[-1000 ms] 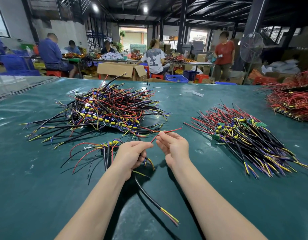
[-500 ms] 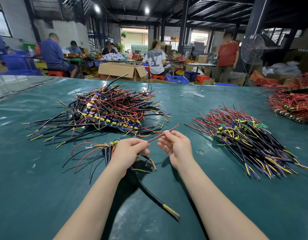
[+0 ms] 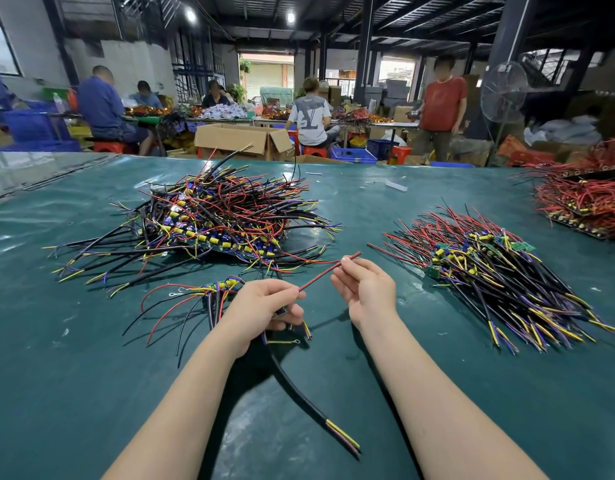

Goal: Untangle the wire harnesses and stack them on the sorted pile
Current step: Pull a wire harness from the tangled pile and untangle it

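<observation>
Plainly, on the green tabletop [image 3: 91,393], the tangled heap [image 3: 223,220] was my landmark: the sorted pile [image 3: 489,271] lay well to its right, the harness [image 3: 292,379] I was freeing just in front of it. My left hand [image 3: 264,306] closed its grip round that harness; my right hand [image 3: 364,289] pinched its red wire [image 3: 319,275], stretched between them. Untangling was the step, I judged; next called for freeing the other leads, then carrying it right onto the pile.

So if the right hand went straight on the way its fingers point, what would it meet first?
Beyond the thin red wire it pinches, the right hand would likely meet stray ends of the tangled multicoloured wire heap, up and left; depth is unclear.
</observation>
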`<state>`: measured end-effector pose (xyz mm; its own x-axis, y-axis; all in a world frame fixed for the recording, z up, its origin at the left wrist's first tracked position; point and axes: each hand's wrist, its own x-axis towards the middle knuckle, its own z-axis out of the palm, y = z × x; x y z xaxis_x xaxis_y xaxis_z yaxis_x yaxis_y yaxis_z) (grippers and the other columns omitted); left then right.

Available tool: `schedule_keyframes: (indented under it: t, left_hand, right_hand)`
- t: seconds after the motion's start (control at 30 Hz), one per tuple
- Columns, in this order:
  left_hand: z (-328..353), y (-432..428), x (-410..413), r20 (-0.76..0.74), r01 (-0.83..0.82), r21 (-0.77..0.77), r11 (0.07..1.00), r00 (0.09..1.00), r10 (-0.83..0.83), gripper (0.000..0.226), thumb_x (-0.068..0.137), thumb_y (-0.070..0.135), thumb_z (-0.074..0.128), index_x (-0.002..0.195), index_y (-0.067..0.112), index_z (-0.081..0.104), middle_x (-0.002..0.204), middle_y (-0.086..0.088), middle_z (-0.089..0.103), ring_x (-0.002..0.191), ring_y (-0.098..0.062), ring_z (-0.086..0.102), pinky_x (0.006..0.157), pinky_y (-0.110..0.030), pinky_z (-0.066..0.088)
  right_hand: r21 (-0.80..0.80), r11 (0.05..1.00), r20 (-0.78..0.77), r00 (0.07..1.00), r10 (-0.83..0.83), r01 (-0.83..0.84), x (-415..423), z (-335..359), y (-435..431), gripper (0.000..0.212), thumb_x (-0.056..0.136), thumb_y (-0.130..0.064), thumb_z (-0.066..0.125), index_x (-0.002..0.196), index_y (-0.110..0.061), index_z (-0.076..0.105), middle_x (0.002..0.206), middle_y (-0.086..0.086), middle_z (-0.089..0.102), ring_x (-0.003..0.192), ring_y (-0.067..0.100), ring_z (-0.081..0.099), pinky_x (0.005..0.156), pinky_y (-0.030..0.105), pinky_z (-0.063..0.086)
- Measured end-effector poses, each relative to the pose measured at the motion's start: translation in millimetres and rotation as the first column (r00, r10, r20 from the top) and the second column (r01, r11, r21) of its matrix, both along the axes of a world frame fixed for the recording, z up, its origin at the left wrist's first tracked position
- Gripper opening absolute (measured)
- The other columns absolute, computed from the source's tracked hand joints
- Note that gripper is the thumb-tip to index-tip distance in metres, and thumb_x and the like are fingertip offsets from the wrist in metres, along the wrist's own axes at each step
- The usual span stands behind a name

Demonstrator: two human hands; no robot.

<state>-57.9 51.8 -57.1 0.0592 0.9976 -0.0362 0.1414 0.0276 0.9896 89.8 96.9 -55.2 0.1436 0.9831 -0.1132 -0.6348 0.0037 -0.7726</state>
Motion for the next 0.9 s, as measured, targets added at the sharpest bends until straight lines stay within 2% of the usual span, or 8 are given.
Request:
schedule_keyframes:
  t: [0.2, 0.27, 0.37, 0.47, 0.57, 0.67, 0.77, 0.9]
  left_hand:
    - [1, 0, -3, 0.056, 0.045, -0.023, 0.999, 0.997, -0.043, 0.019, 0.093, 0.012, 0.051, 0.079, 0.012, 0.063, 0.056, 0.006, 0.065, 0.051, -0.004, 0.061, 0.048, -0.011, 0.045]
    - [1, 0, -3, 0.081, 0.004, -0.030, 1.000, 0.997, -0.001, 0.019, 0.092, 0.009, 0.052, 0.077, 0.010, 0.063, 0.054, 0.005, 0.064, 0.048, -0.005, 0.060, 0.047, -0.012, 0.045]
    - [-1, 2, 1, 0.106, -0.142, -0.046, 0.989, 0.984, 0.146, 0.020, 0.091, 0.003, 0.051, 0.075, 0.008, 0.062, 0.047, 0.005, 0.061, 0.042, -0.006, 0.057, 0.044, -0.013, 0.044]
    - [-2, 4, 5, 0.092, -0.211, -0.015, 0.977, 0.973, 0.211, 0.023, 0.090, 0.000, 0.050, 0.071, 0.006, 0.061, 0.043, 0.005, 0.059, 0.038, -0.005, 0.055, 0.042, -0.013, 0.044]
    - [-1, 3, 3, 0.089, -0.145, -0.002, 0.989, 0.986, 0.144, 0.022, 0.091, 0.003, 0.051, 0.073, 0.009, 0.062, 0.047, 0.006, 0.061, 0.042, -0.004, 0.058, 0.043, -0.012, 0.045]
    - [-4, 2, 0, 0.069, -0.051, 0.024, 0.998, 0.996, 0.049, 0.020, 0.092, 0.009, 0.053, 0.075, 0.014, 0.064, 0.053, 0.007, 0.065, 0.049, -0.003, 0.062, 0.045, -0.012, 0.045]
    - [-4, 1, -3, 0.116, -0.046, 0.020, 0.999, 0.992, 0.043, 0.019, 0.091, 0.010, 0.055, 0.075, 0.015, 0.065, 0.061, 0.005, 0.069, 0.055, -0.003, 0.065, 0.046, -0.014, 0.047]
    - [-2, 0, -10, 0.169, 0.001, -0.013, 1.000, 0.986, 0.002, 0.019, 0.085, -0.003, 0.057, 0.080, 0.012, 0.067, 0.067, 0.000, 0.069, 0.051, -0.005, 0.059, 0.046, -0.016, 0.046]
  right_hand:
    - [-0.049, 0.998, -0.115, 0.993, 0.024, -0.030, 6, 0, 1, 0.020, 0.088, 0.004, 0.053, 0.072, -0.008, 0.053, 0.042, -0.001, 0.058, 0.037, 0.007, 0.058, 0.041, 0.017, 0.049]
    - [0.001, 0.998, -0.103, 0.993, 0.060, -0.060, 8, 1, 1, 0.021, 0.090, 0.002, 0.051, 0.072, -0.009, 0.051, 0.042, -0.001, 0.058, 0.038, 0.007, 0.058, 0.042, 0.017, 0.050]
    - [0.091, 0.973, -0.074, 0.973, 0.217, -0.210, 10, 1, -3, 0.023, 0.092, 0.000, 0.047, 0.071, -0.010, 0.049, 0.046, -0.001, 0.060, 0.039, 0.005, 0.058, 0.041, 0.016, 0.049]
    - [0.166, 0.939, 0.040, 0.954, 0.297, -0.300, 17, 4, -4, 0.023, 0.092, 0.001, 0.045, 0.072, -0.010, 0.049, 0.051, 0.003, 0.064, 0.040, 0.007, 0.059, 0.042, 0.018, 0.050]
    - [0.175, 0.979, 0.235, 0.970, 0.063, -0.106, 21, 2, 2, 0.023, 0.090, 0.003, 0.051, 0.070, -0.008, 0.055, 0.047, 0.001, 0.063, 0.040, 0.007, 0.058, 0.043, 0.019, 0.051]
    - [0.197, 0.978, 0.351, 0.926, -0.141, 0.074, 18, -3, 7, 0.024, 0.088, 0.004, 0.054, 0.067, -0.006, 0.058, 0.042, -0.003, 0.058, 0.038, 0.004, 0.054, 0.043, 0.020, 0.051]
    - [0.155, 0.983, 0.316, 0.937, -0.148, 0.104, 19, -5, 9, 0.025, 0.088, 0.005, 0.054, 0.066, -0.006, 0.058, 0.041, -0.004, 0.056, 0.036, 0.005, 0.053, 0.041, 0.019, 0.050]
    - [0.089, 0.987, 0.195, 0.969, -0.149, 0.134, 23, -6, 13, 0.024, 0.087, 0.006, 0.053, 0.067, -0.006, 0.058, 0.040, -0.003, 0.057, 0.034, 0.005, 0.053, 0.041, 0.017, 0.049]
